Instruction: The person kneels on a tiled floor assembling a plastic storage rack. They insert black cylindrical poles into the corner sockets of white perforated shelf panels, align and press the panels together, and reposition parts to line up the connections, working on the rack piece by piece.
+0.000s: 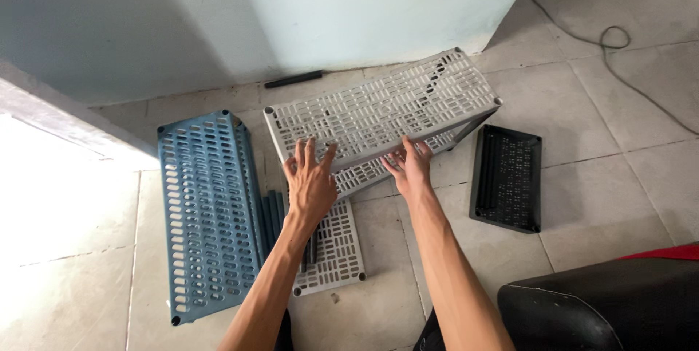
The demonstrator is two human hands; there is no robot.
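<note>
- Left hand (309, 185): bare, no glove, no ring or watch in view; five fingers visible w/ short nails.
- Right hand (409, 167): bare too, no glove, no jewellery visible; back of hand faces the camera.
- Left forearm (266, 289): bare from wrist to bottom edge of pic, no sleeve, no strap or band.
- Right forearm (455, 278): bare likewise, no sleeve seen; slim, long shape.
- Dark clothing (429, 336): small black patch at bottom edge betw. the two arms, prob. shirt or trousers; too little shows to tell which.
</note>
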